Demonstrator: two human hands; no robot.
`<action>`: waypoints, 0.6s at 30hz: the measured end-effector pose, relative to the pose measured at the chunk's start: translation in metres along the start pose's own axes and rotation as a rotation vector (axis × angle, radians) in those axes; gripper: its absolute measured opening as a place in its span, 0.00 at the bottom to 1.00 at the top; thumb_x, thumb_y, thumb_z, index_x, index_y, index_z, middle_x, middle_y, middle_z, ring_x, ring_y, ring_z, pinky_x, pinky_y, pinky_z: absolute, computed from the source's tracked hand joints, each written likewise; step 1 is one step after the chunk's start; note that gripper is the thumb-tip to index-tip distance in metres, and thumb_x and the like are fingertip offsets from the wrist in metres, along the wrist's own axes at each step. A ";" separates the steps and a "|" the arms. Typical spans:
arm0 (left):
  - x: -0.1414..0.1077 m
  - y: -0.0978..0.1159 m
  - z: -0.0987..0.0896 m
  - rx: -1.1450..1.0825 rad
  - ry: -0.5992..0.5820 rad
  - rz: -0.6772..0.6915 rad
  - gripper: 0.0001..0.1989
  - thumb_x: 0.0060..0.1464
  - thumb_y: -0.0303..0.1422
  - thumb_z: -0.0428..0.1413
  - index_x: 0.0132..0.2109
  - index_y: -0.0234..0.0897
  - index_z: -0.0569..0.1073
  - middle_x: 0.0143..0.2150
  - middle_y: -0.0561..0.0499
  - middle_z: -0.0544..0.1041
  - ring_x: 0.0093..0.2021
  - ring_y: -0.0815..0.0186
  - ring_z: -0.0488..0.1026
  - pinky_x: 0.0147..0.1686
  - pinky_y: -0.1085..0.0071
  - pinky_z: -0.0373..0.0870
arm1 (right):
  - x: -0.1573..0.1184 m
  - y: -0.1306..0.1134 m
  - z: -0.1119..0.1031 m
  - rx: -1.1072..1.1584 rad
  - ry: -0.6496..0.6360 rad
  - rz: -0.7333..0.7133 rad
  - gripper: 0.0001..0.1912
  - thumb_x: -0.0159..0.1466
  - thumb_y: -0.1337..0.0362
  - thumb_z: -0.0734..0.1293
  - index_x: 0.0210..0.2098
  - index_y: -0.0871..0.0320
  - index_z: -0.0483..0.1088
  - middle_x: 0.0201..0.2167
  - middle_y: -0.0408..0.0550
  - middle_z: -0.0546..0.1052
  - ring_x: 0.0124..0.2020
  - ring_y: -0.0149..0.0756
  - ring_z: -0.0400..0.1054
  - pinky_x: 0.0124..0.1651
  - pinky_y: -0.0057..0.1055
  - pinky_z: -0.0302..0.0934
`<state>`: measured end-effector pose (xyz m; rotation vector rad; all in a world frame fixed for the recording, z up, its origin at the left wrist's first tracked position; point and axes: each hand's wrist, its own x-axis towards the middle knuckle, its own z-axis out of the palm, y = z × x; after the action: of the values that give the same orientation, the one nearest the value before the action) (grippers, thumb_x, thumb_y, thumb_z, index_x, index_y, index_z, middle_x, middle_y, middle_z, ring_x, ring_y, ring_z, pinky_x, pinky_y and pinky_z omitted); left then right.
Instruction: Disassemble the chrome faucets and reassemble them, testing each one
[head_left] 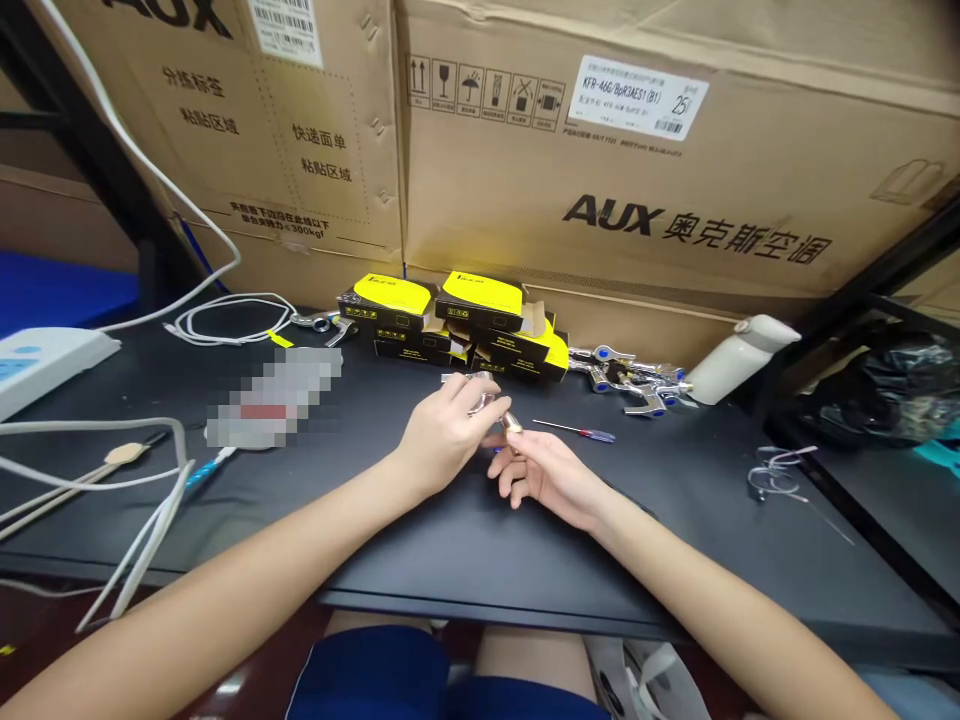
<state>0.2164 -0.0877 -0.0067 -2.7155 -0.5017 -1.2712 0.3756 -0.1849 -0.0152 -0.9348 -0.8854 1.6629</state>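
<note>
Between my two hands is a small chrome metal valve or tap (512,422), partly hidden by my fingers. My left hand (442,430) is closed over its upper left part, back of the hand upward. With thumb and fingertips, my right hand (544,468) pinches the lower right end, its other fingers loosely curled. Just beyond my right hand lies a thin screwdriver (592,435) with a red and blue handle. Several similar chrome taps (645,385) with blue-dotted handles are heaped behind it. Stacked behind my hands are several black and yellow boxes (480,300), one with an opened flap.
A white bottle (739,360) lies tilted at the back right, with a thin wire bundle (776,480) nearer. On the left are a power strip (52,365), white cables (176,470) and a blurred-out object (274,400). Large cardboard boxes (480,190) stand behind the black table (420,560).
</note>
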 end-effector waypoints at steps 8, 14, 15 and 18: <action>0.010 -0.007 -0.010 -0.356 0.025 -0.269 0.28 0.48 0.31 0.63 0.57 0.41 0.70 0.63 0.41 0.65 0.62 0.50 0.60 0.60 0.53 0.60 | 0.003 -0.004 -0.012 -0.067 0.030 -0.085 0.16 0.62 0.54 0.70 0.35 0.64 0.74 0.17 0.40 0.72 0.14 0.23 0.63 0.19 0.21 0.61; 0.022 -0.027 -0.024 -1.016 -0.268 -0.609 0.18 0.44 0.37 0.67 0.43 0.35 0.76 0.35 0.45 0.80 0.34 0.61 0.77 0.36 0.68 0.73 | 0.001 -0.006 -0.015 -0.219 -0.011 -0.073 0.15 0.61 0.55 0.70 0.36 0.64 0.74 0.16 0.39 0.71 0.13 0.24 0.62 0.20 0.22 0.61; 0.023 -0.029 -0.024 -1.055 -0.282 -0.649 0.16 0.44 0.36 0.67 0.40 0.35 0.76 0.33 0.46 0.80 0.31 0.63 0.76 0.33 0.70 0.72 | 0.000 -0.007 -0.015 -0.255 0.009 -0.074 0.16 0.60 0.54 0.70 0.37 0.64 0.74 0.17 0.39 0.72 0.14 0.24 0.63 0.21 0.23 0.62; 0.023 -0.028 -0.021 -1.126 -0.242 -0.748 0.14 0.44 0.36 0.67 0.37 0.34 0.77 0.31 0.48 0.80 0.28 0.66 0.75 0.30 0.73 0.71 | -0.004 -0.022 -0.019 -0.490 0.101 -0.131 0.21 0.63 0.49 0.66 0.41 0.63 0.73 0.23 0.44 0.75 0.19 0.29 0.68 0.25 0.28 0.65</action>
<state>0.2055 -0.0602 0.0233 -3.8350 -1.2172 -1.7728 0.4022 -0.1815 -0.0034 -1.2468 -1.2861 1.2957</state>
